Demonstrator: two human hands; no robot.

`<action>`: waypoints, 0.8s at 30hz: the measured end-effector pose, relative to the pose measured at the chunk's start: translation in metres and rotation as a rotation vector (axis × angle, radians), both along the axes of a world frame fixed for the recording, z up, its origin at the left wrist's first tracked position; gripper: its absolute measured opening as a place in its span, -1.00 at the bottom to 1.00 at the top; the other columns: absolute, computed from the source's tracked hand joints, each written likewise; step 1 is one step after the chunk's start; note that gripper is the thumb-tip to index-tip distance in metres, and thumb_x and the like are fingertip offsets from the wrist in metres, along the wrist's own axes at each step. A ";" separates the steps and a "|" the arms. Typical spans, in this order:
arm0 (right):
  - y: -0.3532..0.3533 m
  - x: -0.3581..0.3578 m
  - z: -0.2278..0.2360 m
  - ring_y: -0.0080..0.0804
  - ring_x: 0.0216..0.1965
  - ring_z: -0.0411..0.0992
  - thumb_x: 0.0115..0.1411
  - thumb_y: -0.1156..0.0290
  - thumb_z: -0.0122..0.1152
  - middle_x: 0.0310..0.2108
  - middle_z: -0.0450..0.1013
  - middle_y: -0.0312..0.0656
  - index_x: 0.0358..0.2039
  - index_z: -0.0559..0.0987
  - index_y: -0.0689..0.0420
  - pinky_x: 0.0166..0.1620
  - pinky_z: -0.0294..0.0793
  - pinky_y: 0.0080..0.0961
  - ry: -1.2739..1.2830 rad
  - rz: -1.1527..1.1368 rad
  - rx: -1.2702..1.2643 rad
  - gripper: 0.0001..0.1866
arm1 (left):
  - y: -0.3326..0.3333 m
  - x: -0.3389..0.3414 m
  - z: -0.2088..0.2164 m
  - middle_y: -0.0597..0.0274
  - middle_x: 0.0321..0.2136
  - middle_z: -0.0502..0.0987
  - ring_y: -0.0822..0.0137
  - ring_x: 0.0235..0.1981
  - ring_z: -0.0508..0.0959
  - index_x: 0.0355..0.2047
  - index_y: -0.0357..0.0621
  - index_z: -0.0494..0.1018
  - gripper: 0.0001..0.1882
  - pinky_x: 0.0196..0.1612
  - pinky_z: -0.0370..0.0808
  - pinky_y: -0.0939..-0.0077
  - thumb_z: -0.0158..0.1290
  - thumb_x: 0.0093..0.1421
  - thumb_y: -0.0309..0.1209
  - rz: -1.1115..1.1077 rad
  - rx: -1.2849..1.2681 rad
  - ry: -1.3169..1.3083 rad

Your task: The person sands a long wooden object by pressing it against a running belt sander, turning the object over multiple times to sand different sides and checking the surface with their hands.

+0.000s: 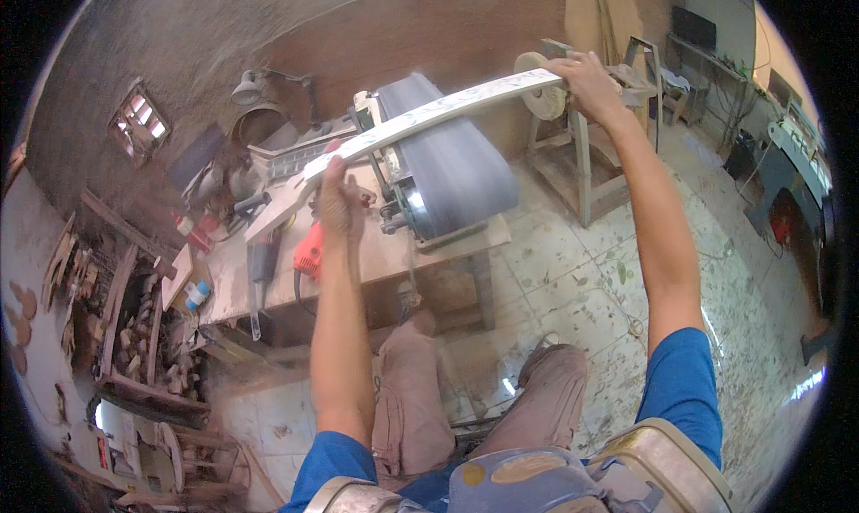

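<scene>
A long, slightly curved, pale wooden piece with bluish-green marks spans the grey belt of a belt sander. The belt's surface looks streaked; whether the wood touches it or hovers just above, I cannot tell. My left hand grips the wood near its left part, thumb up against the edge. Beyond that hand the piece seems to bend down to the left over the bench. At the far right end, my right hand is closed over the wood, beside a round pale wheel.
The sander stands on a wooden workbench. A red power tool, a dark-handled tool and a blue-and-white bottle lie left of it. A wooden stand is at right. Wood offcuts fill a rack at left. Debris dots the tiled floor.
</scene>
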State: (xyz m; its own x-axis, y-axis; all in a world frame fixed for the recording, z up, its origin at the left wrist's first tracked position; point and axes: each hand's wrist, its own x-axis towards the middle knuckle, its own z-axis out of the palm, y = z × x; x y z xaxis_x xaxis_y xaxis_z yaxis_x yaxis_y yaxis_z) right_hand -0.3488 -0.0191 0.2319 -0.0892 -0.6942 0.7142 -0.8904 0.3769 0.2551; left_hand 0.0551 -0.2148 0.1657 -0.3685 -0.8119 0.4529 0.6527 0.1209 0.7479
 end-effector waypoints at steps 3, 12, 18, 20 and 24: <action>-0.017 0.015 -0.002 -0.17 0.24 0.36 0.27 0.51 0.03 0.09 0.55 -0.31 0.14 0.56 -0.17 0.35 0.18 -0.01 0.002 0.036 -0.035 -0.54 | -0.009 0.027 0.000 0.19 0.16 0.42 0.32 0.24 0.33 0.26 -0.12 0.32 -0.38 0.32 0.21 0.34 0.18 0.28 -0.14 0.001 0.010 0.007; -0.049 0.066 0.001 -0.10 0.22 0.38 0.33 0.43 -0.04 0.00 0.58 -0.23 0.09 0.57 -0.13 0.41 0.07 0.15 0.032 0.083 -0.002 -0.63 | -0.034 0.079 -0.003 0.37 0.17 0.42 0.38 0.21 0.34 0.26 0.02 0.37 -0.35 0.20 0.26 0.32 0.23 0.24 -0.03 0.061 -0.001 0.004; -0.055 0.097 0.005 -0.10 0.19 0.39 0.30 0.47 0.00 -0.04 0.57 -0.16 -0.03 0.57 0.01 0.43 0.07 0.09 0.092 0.132 0.073 -0.72 | -0.055 0.112 -0.006 0.23 0.28 0.35 0.31 0.35 0.24 0.25 -0.10 0.35 -0.46 0.40 0.04 0.21 0.07 0.36 -0.11 0.026 0.060 0.103; -0.054 0.107 0.013 -0.10 0.18 0.40 0.28 0.49 0.02 -0.05 0.56 -0.15 -0.06 0.56 0.03 0.43 0.07 0.09 0.118 0.190 0.090 -0.75 | -0.052 0.120 0.000 0.12 0.29 0.33 0.19 0.33 0.29 0.25 -0.22 0.32 -0.41 0.43 0.12 0.13 0.01 0.41 -0.04 0.004 0.024 0.116; -0.011 0.110 0.055 -0.10 0.02 0.53 0.04 0.47 0.22 -0.12 0.59 -0.10 0.00 0.59 0.09 0.23 0.45 -0.19 -0.149 0.344 0.171 -0.57 | -0.037 0.119 0.048 -0.08 0.27 0.33 0.05 0.29 0.35 0.20 -0.36 0.26 -0.37 0.40 0.28 0.01 -0.04 0.42 -0.02 -0.037 -0.052 0.172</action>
